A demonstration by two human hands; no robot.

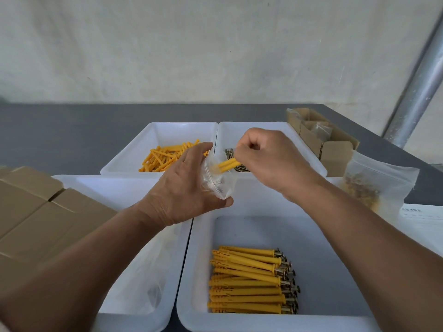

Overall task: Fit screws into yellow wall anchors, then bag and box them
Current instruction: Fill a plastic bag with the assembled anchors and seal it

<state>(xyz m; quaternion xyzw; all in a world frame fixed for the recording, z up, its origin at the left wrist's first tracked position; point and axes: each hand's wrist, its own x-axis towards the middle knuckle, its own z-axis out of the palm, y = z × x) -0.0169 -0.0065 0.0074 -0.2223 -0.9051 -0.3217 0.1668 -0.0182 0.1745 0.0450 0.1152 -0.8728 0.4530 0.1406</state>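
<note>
On the grey bench [72, 130] sit four white bins [124, 164]; the near right bin [335, 259] carries a neat stack of yellow wall anchors with screws fitted [251, 281]. Above the bins the left hand [182, 188] has its grip curled round a clear zip bag [217, 180], while the right hand [271, 159] pinches a few assembled anchors [229, 164] in its grip, their tips inside the bag's mouth
</note>
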